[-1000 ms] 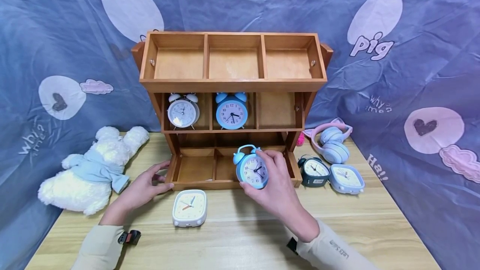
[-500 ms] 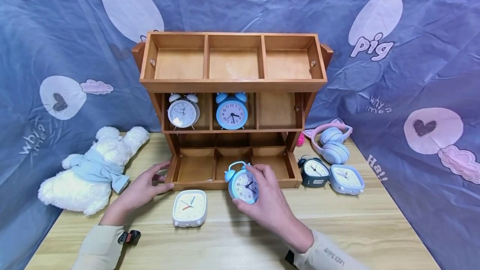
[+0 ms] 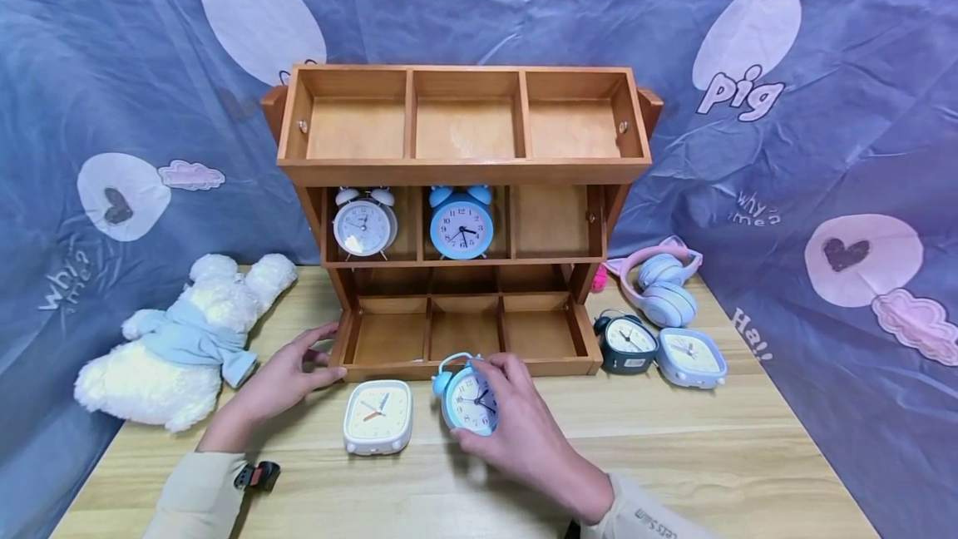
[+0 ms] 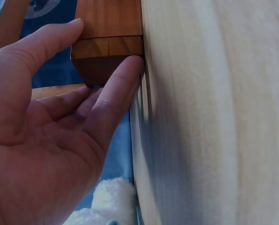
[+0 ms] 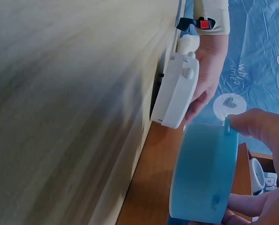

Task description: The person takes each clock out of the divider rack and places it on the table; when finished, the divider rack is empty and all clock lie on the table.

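We read "pig", "why me?" and "Ha!!" on the backdrop. We find hour numerals on the shelved blue clock and held clock, "Lets" on the right sleeve.

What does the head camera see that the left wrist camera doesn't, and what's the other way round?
Only the head view shows the headphones, the white square clock and the numbers on the light-blue clock that the right hand holds.

Only the left wrist view shows the palm side of the left hand.

Both show the left hand by the wooden shelf, part of the fluffy white toy and the pale table.
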Motion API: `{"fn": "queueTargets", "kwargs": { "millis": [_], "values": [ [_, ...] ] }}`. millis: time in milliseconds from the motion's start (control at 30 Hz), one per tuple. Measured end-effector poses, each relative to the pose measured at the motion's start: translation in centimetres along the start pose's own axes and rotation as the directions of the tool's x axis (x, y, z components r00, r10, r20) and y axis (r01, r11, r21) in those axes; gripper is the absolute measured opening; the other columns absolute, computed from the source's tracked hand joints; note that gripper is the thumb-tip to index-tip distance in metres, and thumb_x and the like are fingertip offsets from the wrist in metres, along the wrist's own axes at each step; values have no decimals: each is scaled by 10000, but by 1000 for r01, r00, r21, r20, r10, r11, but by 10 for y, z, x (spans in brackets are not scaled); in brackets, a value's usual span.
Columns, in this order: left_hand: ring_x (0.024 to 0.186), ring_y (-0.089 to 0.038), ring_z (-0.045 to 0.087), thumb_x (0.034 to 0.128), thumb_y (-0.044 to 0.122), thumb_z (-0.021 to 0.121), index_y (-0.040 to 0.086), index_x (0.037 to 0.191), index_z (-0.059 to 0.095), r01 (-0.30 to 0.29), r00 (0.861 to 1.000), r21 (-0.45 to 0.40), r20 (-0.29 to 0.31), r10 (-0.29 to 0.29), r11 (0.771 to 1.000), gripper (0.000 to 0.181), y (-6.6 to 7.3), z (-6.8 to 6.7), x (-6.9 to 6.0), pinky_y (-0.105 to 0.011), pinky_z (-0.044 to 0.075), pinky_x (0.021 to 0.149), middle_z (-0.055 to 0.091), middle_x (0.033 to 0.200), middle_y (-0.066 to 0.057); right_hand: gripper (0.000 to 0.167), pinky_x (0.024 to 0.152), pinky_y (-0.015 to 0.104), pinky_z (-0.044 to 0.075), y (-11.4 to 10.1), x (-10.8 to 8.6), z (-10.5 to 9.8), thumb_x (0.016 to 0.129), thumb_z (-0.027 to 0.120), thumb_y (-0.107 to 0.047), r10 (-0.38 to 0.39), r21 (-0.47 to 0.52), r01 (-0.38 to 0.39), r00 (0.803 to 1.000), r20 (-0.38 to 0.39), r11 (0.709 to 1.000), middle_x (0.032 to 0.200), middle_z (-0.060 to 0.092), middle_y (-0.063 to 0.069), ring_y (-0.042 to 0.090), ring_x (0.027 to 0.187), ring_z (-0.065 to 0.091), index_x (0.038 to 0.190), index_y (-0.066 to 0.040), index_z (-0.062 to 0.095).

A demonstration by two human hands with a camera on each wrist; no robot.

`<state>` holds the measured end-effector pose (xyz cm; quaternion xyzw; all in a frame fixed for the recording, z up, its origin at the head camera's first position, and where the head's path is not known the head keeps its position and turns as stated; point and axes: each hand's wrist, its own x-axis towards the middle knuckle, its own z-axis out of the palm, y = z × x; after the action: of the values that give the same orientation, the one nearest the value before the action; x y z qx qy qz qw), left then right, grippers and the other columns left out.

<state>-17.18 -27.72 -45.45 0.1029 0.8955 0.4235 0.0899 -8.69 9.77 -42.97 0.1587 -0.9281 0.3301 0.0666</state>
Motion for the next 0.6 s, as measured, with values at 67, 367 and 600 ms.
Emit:
{"fn": "queueTargets", "kwargs": {
  "millis": [67,367,600],
  "values": [
    [1286,-390,695,1037,259,829,-2,1708,390,-2,1000,3,0,2,1000,843,-1,0,0,-292,584,743,518,1666,-285,917,1033,421,630,0,-1,1,738,1037,-297,1,2,-1,1000,6,1000,1464,569,82,211,1272,628,1539,-94,639],
    [1284,-388,692,1035,267,832,-8,1707,389,0,1000,5,-1,0,1000,851,0,0,0,-290,580,749,510,1672,-285,921,1067,439,626,-2,-4,4,759,1026,-307,10,21,-11,999,48,1000,1493,566,90,224,1301,623,1553,-67,626],
    [1287,-394,696,1037,268,829,-7,1706,390,-2,1000,9,-1,2,1000,846,0,0,0,-292,586,749,512,1671,-288,903,1085,410,609,-1,-7,8,758,1017,-319,-19,21,17,997,69,1000,1457,561,51,187,1283,622,1535,-58,638]
  ]
}}
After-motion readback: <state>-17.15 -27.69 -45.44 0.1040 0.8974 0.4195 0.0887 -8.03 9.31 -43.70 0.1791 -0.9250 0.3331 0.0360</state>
